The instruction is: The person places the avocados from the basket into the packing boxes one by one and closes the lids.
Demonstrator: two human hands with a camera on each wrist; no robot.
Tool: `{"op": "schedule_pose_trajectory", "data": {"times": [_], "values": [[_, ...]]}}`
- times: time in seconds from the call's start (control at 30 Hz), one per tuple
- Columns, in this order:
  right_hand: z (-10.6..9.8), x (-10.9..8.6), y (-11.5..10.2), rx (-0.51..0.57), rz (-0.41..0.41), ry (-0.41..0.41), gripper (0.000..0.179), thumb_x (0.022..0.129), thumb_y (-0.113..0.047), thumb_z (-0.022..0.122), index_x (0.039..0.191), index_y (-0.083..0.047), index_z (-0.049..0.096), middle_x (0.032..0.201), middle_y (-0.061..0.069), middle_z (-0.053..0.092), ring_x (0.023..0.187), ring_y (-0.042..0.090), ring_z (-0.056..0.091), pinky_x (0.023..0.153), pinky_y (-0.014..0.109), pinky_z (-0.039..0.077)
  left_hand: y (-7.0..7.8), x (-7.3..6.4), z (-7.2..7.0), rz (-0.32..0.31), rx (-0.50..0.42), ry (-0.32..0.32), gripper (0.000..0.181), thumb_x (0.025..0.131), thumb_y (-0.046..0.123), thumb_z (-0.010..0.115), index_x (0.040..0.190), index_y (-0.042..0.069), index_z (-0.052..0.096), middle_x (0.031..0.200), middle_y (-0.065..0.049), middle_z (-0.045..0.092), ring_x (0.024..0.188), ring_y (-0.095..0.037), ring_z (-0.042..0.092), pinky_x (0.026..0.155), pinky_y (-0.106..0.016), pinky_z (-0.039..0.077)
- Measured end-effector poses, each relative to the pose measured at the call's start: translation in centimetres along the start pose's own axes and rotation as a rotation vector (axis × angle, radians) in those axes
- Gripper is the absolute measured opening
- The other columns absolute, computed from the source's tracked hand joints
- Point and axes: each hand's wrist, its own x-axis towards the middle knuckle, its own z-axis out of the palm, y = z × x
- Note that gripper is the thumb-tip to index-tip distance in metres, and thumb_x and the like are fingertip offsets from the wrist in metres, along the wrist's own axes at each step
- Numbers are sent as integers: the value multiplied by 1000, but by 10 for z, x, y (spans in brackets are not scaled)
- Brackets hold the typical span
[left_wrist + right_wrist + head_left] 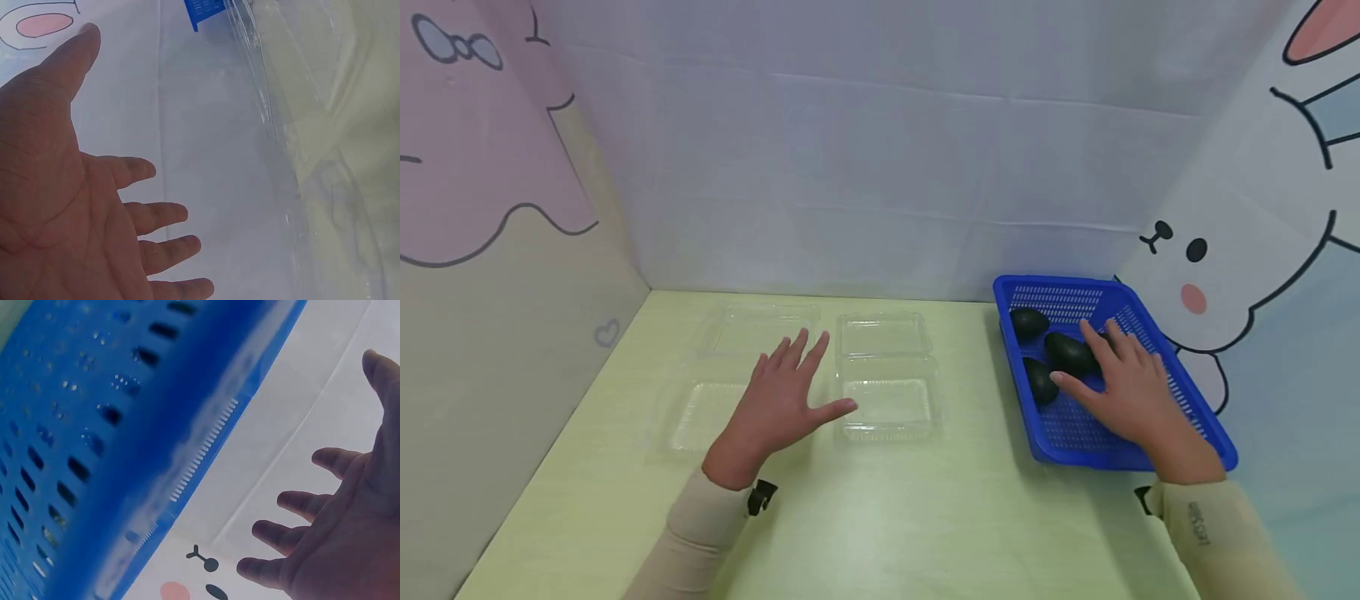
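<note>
Soft light casts faint shadows on the table [955, 517], while the right wrist view blurs the near basket [140, 444].

Across the head view's centre, a wide lane of table [970, 417] is left between the right transparent container [887, 408] and the blue basket [1090, 457], through which a hand could be passed. At right, sideways entry is barred by the basket's raised walls; from above, its opening is partly covered by the right hand [1123, 392] over the dark fruits [1067, 354]. The narrow gap to the left transparent container [703, 417] is overhung by the left hand [775, 408]. The upper frame is closed off by a white backdrop [880, 167].
</note>
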Motion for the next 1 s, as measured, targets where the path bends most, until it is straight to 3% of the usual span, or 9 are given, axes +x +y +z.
{"op": "schedule_pose_trajectory", "data": {"times": [0.17, 0.5, 0.77, 1.0], "values": [[-5, 8, 7, -9, 5, -12, 98, 98, -63, 58, 167, -13, 11, 164, 36, 9, 143, 66, 10, 109, 82, 2, 5, 5, 3, -14, -44, 3, 108, 89, 77, 60, 167, 16, 17, 170, -18, 17, 154, -45, 16, 121, -64, 14], [-16, 29, 15, -34, 36, -74, 100, 98, -68, 53, 167, -11, 6, 163, 39, 5, 142, 69, 7, 109, 82, 2, 13, 22, 8, -97, -231, 7, 104, 94, 67, 62, 167, 12, 11, 169, -20, 17, 153, -43, 21, 114, -63, 32], [-19, 46, 23, -56, 68, -115, 105, 96, -73, 50, 166, -9, 5, 163, 39, 1, 141, 69, 6, 108, 83, 2, 21, 27, 14, -211, -422, -20, 102, 98, 59, 61, 166, 6, 6, 168, -21, 19, 151, -40, 28, 118, -58, 30], [-25, 55, 28, -79, 79, -105, 104, 97, -74, 48, 166, -7, 7, 161, 41, 5, 140, 69, 10, 107, 84, 6, 19, 33, 25, -264, -468, -34, 99, 101, 55, 60, 164, 0, 8, 167, -27, 19, 152, -42, 24, 119, -58, 27]]}}
